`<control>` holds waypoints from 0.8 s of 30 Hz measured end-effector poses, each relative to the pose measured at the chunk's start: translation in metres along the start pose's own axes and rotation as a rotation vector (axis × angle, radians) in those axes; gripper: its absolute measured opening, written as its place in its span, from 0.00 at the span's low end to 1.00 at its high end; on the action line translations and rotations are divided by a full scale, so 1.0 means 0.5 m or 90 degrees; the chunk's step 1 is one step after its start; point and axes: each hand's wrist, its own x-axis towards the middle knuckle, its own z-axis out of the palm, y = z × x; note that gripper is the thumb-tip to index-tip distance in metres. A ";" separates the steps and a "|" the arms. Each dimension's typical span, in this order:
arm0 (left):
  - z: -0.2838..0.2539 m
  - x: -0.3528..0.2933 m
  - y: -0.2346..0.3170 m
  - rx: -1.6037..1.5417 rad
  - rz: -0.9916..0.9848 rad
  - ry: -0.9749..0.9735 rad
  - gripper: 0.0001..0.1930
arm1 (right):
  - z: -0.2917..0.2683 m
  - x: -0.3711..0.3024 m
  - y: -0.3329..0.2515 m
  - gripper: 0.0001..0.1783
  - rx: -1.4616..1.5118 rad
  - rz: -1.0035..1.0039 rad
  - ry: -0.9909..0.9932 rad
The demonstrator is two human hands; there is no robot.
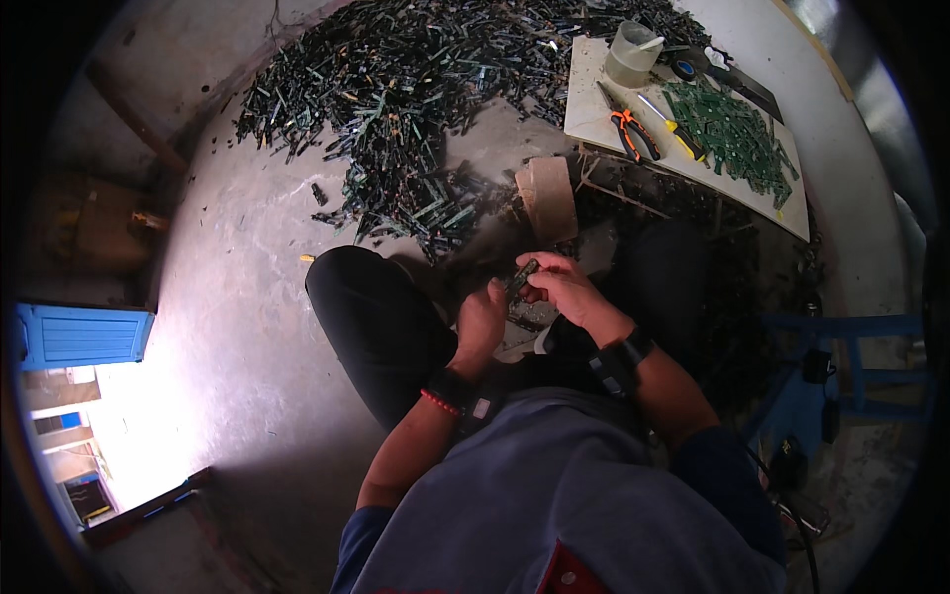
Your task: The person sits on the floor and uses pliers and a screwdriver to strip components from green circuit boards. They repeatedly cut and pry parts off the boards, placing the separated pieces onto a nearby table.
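Between my knees, my left hand (482,319) and my right hand (568,289) are closed on a small dark strip (522,278), which looks like a narrow circuit-board piece. My left thumb presses the lower end of the strip, and my right fingers pinch around its upper end. Ahead on the floor, a large heap of similar dark and green strips (396,129) spreads toward the wall. To the right, a white board (742,193) bears a pile of green circuit-board strips (732,134), orange-handled pliers (630,134) and a yellow-handled screwdriver (681,137).
A clear plastic cup (631,57) with liquid and a stick stands on the board's far corner, near a black tape roll (683,69). A tan brick-like block (547,200) sits before my knees. A blue chair (856,366) is at right. Shadow darkens the floor beside my right leg.
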 end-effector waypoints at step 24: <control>0.001 -0.008 0.019 0.107 0.056 0.071 0.29 | 0.017 0.001 -0.003 0.10 0.006 -0.012 0.058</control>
